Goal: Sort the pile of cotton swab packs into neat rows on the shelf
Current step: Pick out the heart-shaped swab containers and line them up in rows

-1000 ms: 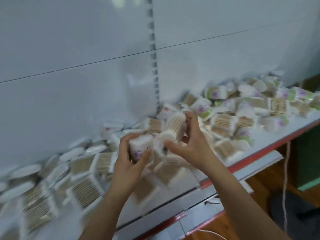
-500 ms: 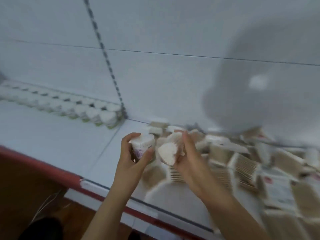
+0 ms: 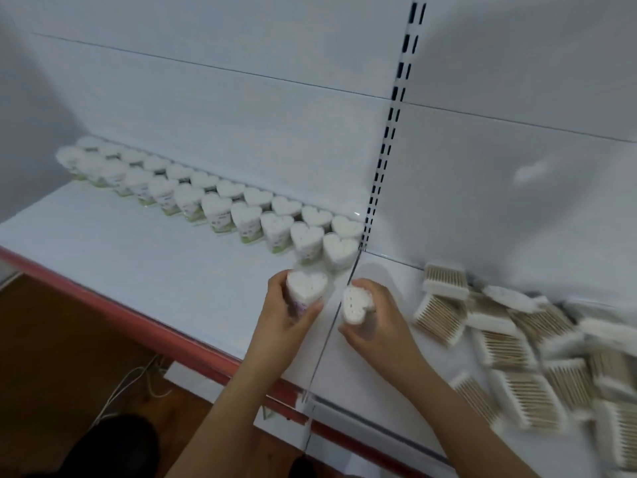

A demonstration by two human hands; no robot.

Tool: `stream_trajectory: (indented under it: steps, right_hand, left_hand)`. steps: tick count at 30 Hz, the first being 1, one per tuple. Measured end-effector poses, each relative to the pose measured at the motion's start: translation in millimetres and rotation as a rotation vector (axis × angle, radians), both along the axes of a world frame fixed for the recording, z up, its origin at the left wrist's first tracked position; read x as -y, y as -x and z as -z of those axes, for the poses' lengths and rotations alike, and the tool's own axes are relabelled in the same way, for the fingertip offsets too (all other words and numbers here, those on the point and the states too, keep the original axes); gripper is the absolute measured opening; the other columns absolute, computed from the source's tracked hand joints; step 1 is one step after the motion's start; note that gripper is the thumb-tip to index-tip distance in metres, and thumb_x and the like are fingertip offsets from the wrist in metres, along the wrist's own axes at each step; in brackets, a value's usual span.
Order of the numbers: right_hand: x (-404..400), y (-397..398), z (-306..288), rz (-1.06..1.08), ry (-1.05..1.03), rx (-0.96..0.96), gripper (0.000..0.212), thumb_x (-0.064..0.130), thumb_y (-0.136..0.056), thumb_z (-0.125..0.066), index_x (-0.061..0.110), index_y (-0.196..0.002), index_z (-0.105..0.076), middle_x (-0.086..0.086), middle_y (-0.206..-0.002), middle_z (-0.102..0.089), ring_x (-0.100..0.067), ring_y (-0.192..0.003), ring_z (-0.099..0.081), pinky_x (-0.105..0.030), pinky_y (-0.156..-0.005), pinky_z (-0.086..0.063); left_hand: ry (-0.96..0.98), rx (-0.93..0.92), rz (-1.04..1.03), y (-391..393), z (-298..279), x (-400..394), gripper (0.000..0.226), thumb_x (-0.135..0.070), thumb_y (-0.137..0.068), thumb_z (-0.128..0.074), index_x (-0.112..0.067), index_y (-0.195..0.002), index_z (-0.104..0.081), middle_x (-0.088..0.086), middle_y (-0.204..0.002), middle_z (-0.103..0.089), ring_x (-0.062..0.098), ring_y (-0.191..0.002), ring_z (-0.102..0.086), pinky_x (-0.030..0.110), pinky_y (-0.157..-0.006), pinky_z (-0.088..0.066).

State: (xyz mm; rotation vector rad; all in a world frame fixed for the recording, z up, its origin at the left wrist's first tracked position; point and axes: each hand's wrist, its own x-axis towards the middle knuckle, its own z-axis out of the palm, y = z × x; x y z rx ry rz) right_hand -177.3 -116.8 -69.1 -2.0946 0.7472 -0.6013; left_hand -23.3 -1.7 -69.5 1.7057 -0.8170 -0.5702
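The white shelf [image 3: 144, 270] runs wide with a red front edge [image 3: 113, 307]; a slotted upright [image 3: 389, 132] splits its back wall; along the back left stand two neat rows of heart-shaped packs [image 3: 220, 205], upright and touching, ending just beside the upright; to the right lies the loose pile of packs [image 3: 517, 346], tumbled on their sides with the wooden sticks showing, blurred toward the edge; near the middle seam the left hand [image 3: 286, 322] grips one heart pack [image 3: 306, 288] upright, fingers curled round its sides, just in front of the last rows; close beside it the right hand [image 3: 375, 322] holds another heart pack [image 3: 356, 303], tilted, pinched between thumb and curled fingers; a thin cord [image 3: 127, 384] trails on the brown floor [image 3: 69, 357] below.
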Motion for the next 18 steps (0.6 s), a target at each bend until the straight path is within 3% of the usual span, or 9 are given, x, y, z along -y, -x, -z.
stream_trajectory:
  steps: [2, 4, 6, 8, 10, 12, 14, 18]
  right_hand:
    - [-1.8, -1.3, 2.1, 0.024, 0.045, -0.029, 0.089, 0.031, -0.074, -0.086, 0.028, -0.145, -0.033, 0.006, -0.138, -0.040, 0.000, -0.129, -0.037, -0.001, -0.102, -0.022]
    - [-6.1, 3.0, 3.5, 0.075, 0.015, -0.078, 0.115, 0.057, -0.068, -0.083, 0.030, -0.155, -0.012, 0.012, -0.145, -0.027, 0.001, -0.135, -0.026, -0.002, -0.106, -0.016]
    - [-9.8, 6.5, 4.3, 0.143, 0.020, -0.093, 0.125, 0.075, -0.063, -0.072, 0.036, -0.155, 0.002, 0.014, -0.146, -0.024, -0.004, -0.136, -0.026, -0.014, -0.109, -0.022]
    - [-13.5, 8.8, 3.4, 0.179, 0.059, -0.096, 0.124, 0.083, -0.062, -0.064, 0.037, -0.155, 0.004, 0.011, -0.149, -0.023, -0.010, -0.138, -0.028, -0.027, -0.110, -0.028]
    - [-18.9, 11.1, -0.8, 0.210, 0.097, -0.072, 0.115, 0.078, -0.068, -0.063, 0.037, -0.155, 0.000, 0.012, -0.152, -0.020, -0.005, -0.140, -0.021, -0.024, -0.111, -0.023]
    - [-24.4, 11.2, -8.5, 0.243, 0.139, -0.027, 0.099, 0.068, -0.078, -0.059, 0.033, -0.155, -0.008, 0.013, -0.152, -0.020, 0.002, -0.139, -0.016, -0.011, -0.108, -0.016]
    - [-28.8, 6.8, -16.5, 0.253, 0.241, 0.009, 0.085, 0.056, -0.085, -0.056, 0.022, -0.155, -0.021, 0.005, -0.152, -0.026, -0.001, -0.141, -0.020, -0.006, -0.110, -0.014]
    - [-27.5, -9.7, -15.7, 0.270, 0.437, 0.097, 0.068, 0.030, -0.087, -0.065, 0.005, -0.146, -0.042, -0.009, -0.144, -0.042, -0.024, -0.137, -0.039, -0.039, -0.115, -0.034]
  left_hand:
    - [-0.013, 0.023, 0.009, -8.2, 5.0, 0.3, 0.055, -0.026, -0.089, -0.075, -0.032, -0.131, -0.041, -0.012, -0.127, -0.053, -0.005, -0.112, -0.055, 0.017, -0.091, -0.050]
    - [-0.033, 0.078, 0.005, -13.2, 10.8, -0.1, 0.058, -0.038, -0.085, -0.078, -0.034, -0.131, -0.043, -0.014, -0.127, -0.055, 0.003, -0.116, -0.055, 0.028, -0.095, -0.052]
    - [-0.061, 0.176, -0.011, -17.4, 16.9, 0.2, 0.064, -0.057, -0.078, -0.074, -0.037, -0.131, -0.045, -0.014, -0.127, -0.056, 0.015, -0.120, -0.054, 0.044, -0.098, -0.050]
    - [-0.070, 0.203, -0.011, -19.2, 20.5, 0.6, 0.068, -0.063, -0.076, -0.070, -0.037, -0.134, -0.045, -0.012, -0.128, -0.056, 0.018, -0.121, -0.053, 0.048, -0.098, -0.049]
    - [-0.081, 0.200, -0.001, -18.5, 21.6, -0.5, 0.070, -0.055, -0.078, -0.074, -0.033, -0.138, -0.044, -0.012, -0.131, -0.054, 0.015, -0.123, -0.052, 0.047, -0.102, -0.047]
    - [-0.109, 0.214, -0.003, -17.3, 24.3, -2.9, 0.072, -0.037, -0.080, -0.081, -0.025, -0.141, -0.044, -0.008, -0.134, -0.053, 0.015, -0.126, -0.051, 0.046, -0.106, -0.046]
    - [-0.147, 0.262, -0.014, -16.6, 25.9, -5.5, 0.069, -0.028, -0.082, -0.081, -0.019, -0.141, -0.046, -0.004, -0.134, -0.054, 0.015, -0.125, -0.051, 0.043, -0.106, -0.046]
    - [-0.196, 0.281, -0.025, -23.5, 22.1, -4.0, 0.064, -0.034, -0.085, -0.077, -0.024, -0.141, -0.048, -0.008, -0.132, -0.054, 0.013, -0.122, -0.052, 0.041, -0.103, -0.048]
